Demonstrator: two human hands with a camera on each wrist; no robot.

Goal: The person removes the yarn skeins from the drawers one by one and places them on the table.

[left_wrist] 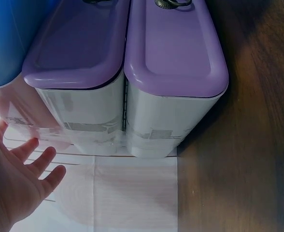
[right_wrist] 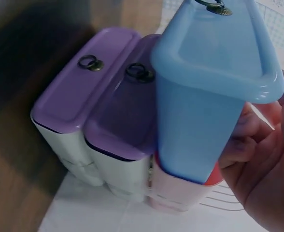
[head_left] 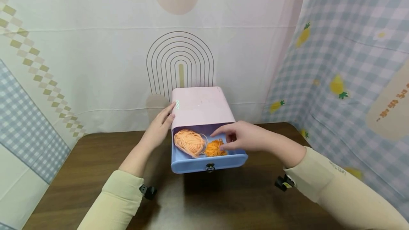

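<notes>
A pink drawer box [head_left: 201, 105] has its blue drawer [head_left: 209, 162] pulled out. Inside lie a pale orange ball of yarn [head_left: 190, 142] on the left and a smaller, deeper orange ball of yarn [head_left: 215, 148] beside it. My right hand [head_left: 246, 137] reaches over the drawer's right side, thumb and index finger apart at the smaller ball. Whether the thumb touches that yarn is unclear. In the right wrist view the drawer wall partly hides the fingers. With its fingers extended, my left hand [head_left: 158, 127] rests against the box's upper left edge.
Below the pink box are two white boxes with purple drawer fronts [left_wrist: 176, 48], each with a ring pull. A dark ring pull [head_left: 210, 167] sits on the blue drawer's front. Everything stands on a brown wooden table [head_left: 223, 201], close to a patterned cloth backdrop [head_left: 112, 63].
</notes>
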